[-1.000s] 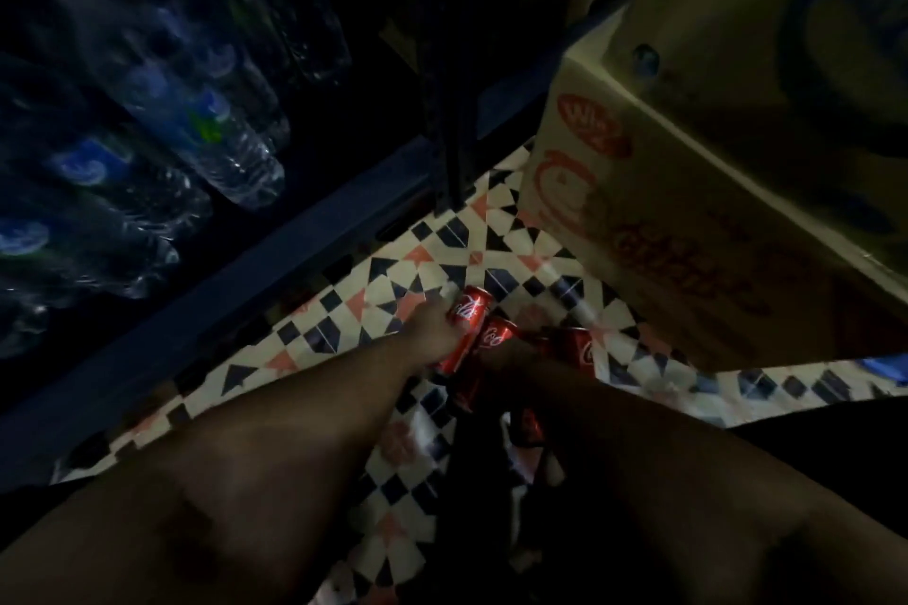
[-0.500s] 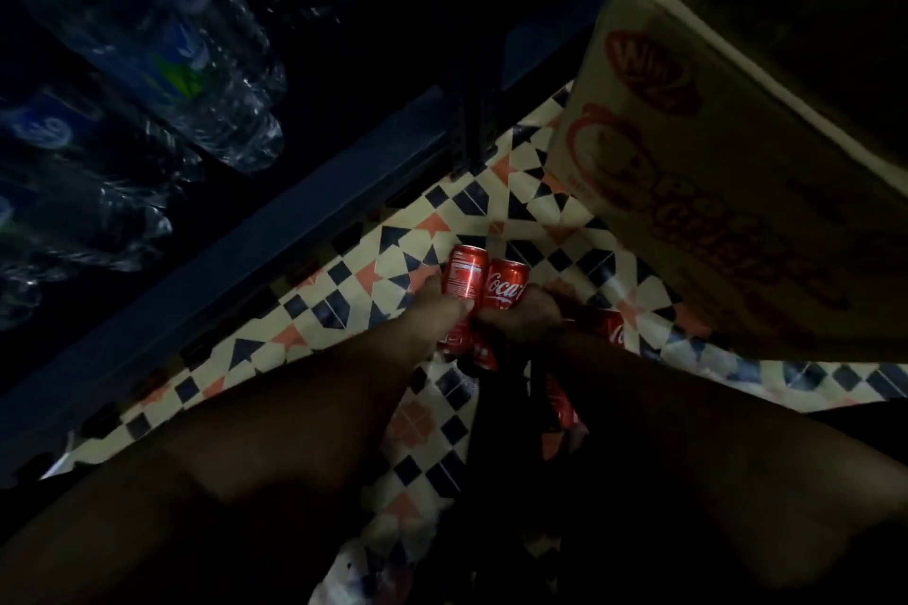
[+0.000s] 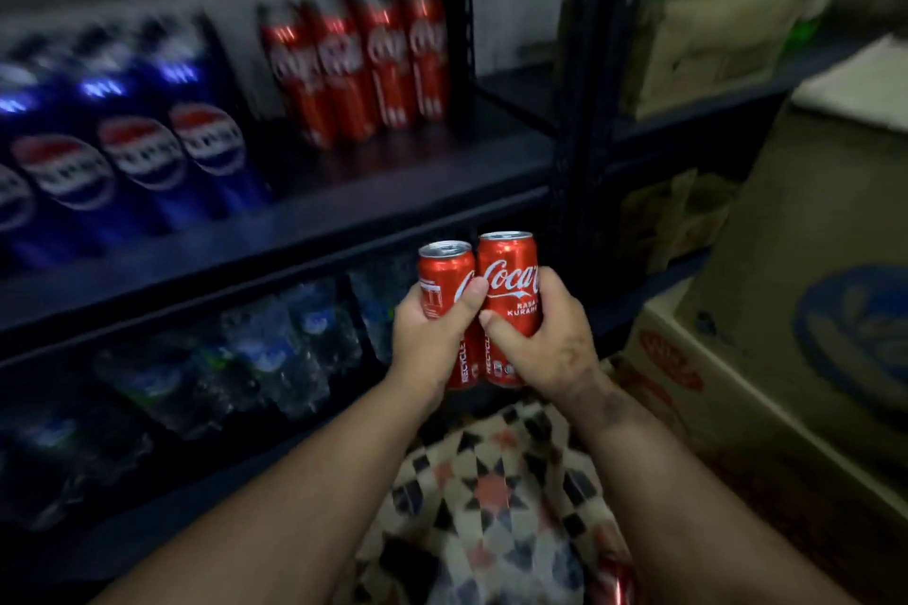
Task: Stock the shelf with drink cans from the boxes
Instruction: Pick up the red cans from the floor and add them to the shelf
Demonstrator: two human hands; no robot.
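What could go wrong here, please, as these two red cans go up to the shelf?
1. The left hand and right hand each hold a red can, the left can pressed against the right can; one might slip.
2. The row of red cans on the shelf stands close together; placing more could topple them.

Shelf [image 3: 344, 206] with cans [image 3: 358, 64]

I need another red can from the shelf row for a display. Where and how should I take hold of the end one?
Grip the rightmost can round its mid-body, coming from the front: it stands upright, its front is open, a neighbour crowds its left and the post its right.
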